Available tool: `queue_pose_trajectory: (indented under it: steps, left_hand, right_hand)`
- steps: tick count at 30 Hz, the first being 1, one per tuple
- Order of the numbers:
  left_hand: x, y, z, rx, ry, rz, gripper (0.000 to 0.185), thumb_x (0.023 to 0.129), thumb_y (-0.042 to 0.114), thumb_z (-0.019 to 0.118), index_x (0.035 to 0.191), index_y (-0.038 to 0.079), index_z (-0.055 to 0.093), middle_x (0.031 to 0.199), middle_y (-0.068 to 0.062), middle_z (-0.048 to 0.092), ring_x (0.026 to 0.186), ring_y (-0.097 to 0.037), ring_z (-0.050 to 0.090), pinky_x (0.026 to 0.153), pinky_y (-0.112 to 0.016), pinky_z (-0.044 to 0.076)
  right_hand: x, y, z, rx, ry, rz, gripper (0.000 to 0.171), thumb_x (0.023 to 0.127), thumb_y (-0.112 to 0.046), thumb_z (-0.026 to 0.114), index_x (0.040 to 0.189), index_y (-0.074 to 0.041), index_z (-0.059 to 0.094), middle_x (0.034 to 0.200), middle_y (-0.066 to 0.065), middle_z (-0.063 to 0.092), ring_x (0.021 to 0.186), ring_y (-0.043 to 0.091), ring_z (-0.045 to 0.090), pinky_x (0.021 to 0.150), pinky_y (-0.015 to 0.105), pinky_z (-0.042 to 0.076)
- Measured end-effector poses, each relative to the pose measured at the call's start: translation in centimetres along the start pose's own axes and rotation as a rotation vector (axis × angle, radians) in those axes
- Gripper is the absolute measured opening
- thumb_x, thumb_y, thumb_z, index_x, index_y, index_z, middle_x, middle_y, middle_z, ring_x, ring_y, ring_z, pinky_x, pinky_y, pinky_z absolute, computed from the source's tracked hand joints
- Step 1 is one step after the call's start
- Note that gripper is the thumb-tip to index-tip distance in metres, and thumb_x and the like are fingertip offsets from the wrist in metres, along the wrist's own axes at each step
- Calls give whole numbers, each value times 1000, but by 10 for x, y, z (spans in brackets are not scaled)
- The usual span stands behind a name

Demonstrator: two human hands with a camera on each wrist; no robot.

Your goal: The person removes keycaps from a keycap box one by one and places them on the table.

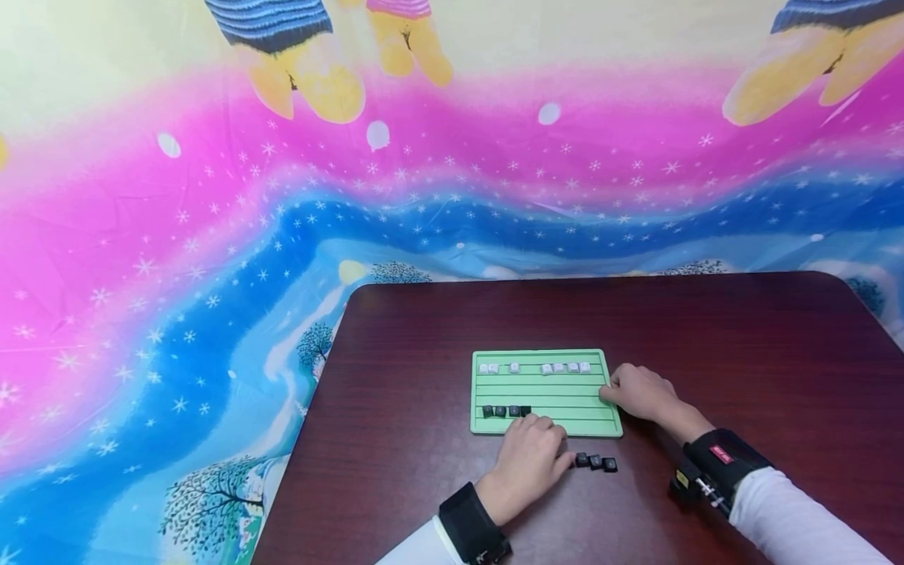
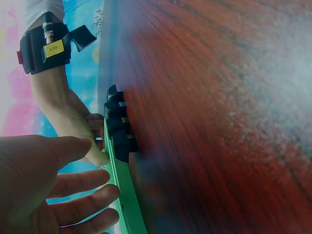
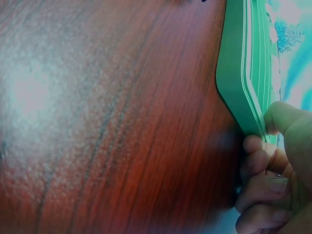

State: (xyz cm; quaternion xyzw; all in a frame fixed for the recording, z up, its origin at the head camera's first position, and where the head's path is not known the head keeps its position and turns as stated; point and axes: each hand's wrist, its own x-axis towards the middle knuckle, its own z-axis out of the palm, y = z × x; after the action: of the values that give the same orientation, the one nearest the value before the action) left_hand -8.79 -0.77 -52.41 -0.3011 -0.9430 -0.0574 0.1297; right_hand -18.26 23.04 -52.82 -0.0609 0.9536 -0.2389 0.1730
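A ridged green tray point(image 1: 544, 392) lies on the table. White keycaps point(image 1: 559, 367) stand in its far row, and several black keycaps point(image 1: 500, 411) stand at the left of a near row. My left hand point(image 1: 530, 455) is over the tray's front edge, beside the rightmost of those black keycaps. In the left wrist view its fingers point(image 2: 85, 204) are loosely spread, with nothing seen held. Close to its thumb, loose black keycaps point(image 1: 595, 461) lie in a line on the table. My right hand point(image 1: 643, 392) pinches the tray's right edge, thumb on top and fingers curled at the side.
The dark reddish wooden table point(image 1: 395, 369) has rounded far corners. Behind it hangs a colourful printed cloth point(image 1: 452, 173) with snowflakes and trees. Black straps with small cameras are worn on both wrists.
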Motion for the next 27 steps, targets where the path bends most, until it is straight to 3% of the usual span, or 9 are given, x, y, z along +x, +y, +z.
queue_pose_trajectory:
  steps: [8,27]
  left_hand:
    - [2,-3,-2,-9,6,-22,21,88,46,74,93,26,75,87,11,70,79,-8,61,64,-21,39]
    - [7,-10,-8,-27,7,-47,24,91,43,72,103,23,76,97,9,73,88,-9,65,72,-24,48]
  right_hand:
    - [0,0,0,-2,5,1,41,90,-26,59,54,-20,41,52,-8,29,47,10,27,49,25,19]
    - [3,1,1,-5,-1,9,41,90,-28,59,54,-19,42,51,-7,29,47,11,29,49,25,20]
